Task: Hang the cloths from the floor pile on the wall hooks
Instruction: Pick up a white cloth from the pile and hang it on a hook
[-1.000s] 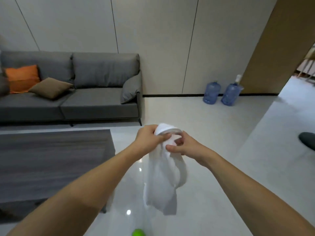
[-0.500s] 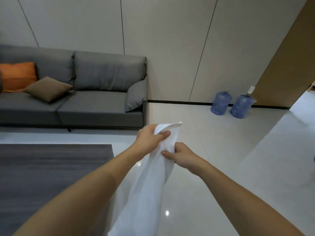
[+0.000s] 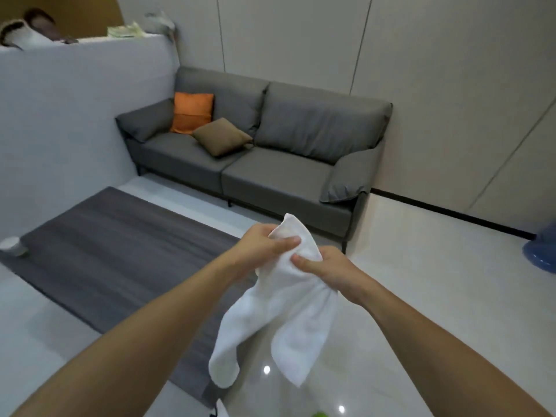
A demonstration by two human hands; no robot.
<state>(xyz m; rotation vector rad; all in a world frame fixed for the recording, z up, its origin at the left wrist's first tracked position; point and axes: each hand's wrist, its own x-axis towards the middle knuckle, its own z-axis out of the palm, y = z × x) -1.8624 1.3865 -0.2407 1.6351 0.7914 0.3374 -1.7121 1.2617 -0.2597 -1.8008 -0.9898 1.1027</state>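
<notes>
Living-room setting: pale panelled wall [image 3: 301,40] behind, glossy light floor [image 3: 436,266] below, a low grey partition [image 3: 60,115] at left. Largest furnishing is the grey sofa [image 3: 255,152] against the wall, carrying an orange cushion [image 3: 192,111] and a brown cushion [image 3: 221,136]. Dark rug [image 3: 114,251] lies in front of it, with a small white cup [image 3: 12,245] at its far left edge. Part of a blue bottle [image 3: 541,254] shows at the right margin.

Centre: one white cloth [image 3: 279,320], held up off the floor in front of the body, its lower folds hanging free. Left hand [image 3: 261,246] grips the top corner, fingers curled round the fabric with the thumb pressed across it. Right hand [image 3: 328,267] pinches the cloth just below and beside the left, fingers closed on a bunched fold.

Progress, as judged: a cloth is in hand and its top edge is being readied, but it is not yet hung. No wall hooks appear in view, and the floor pile is out of frame apart from scraps at the bottom edge, so how many cloths are hung or left cannot be told.
</notes>
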